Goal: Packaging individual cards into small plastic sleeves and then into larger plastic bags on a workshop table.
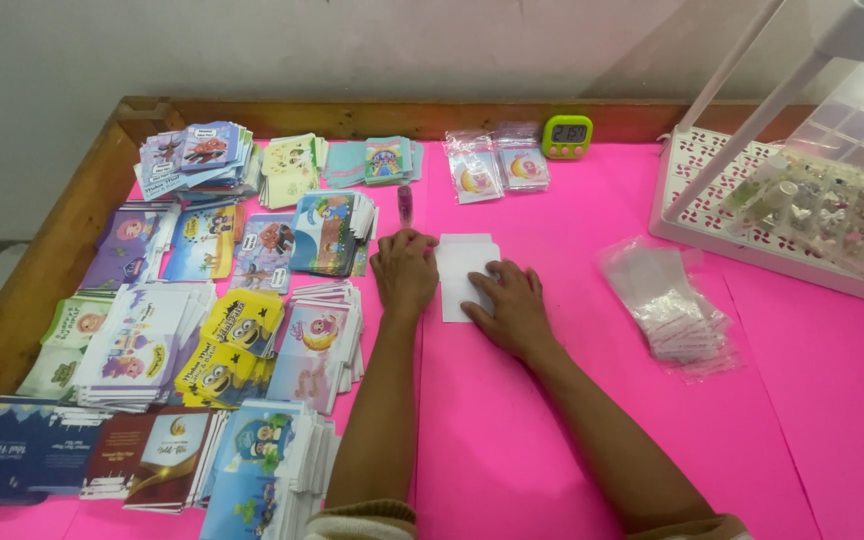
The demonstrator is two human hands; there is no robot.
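1. Right then, a white envelope (464, 270) lay flat on the pink counter (572, 420), its long side running away from the person.
2. Both hands pressed on it: left hand (404, 272) at its left edge, right hand (512, 305) spread flat on its lower part.
3. Colourful card stacks (212, 330) sat left.
4. Clear bags (667, 305) lay right, and a green timer (566, 136) stood at the back.

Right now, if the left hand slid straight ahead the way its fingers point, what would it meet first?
Probably the small pink tube standing just beyond the left hand; depth is hard to judge from this view.
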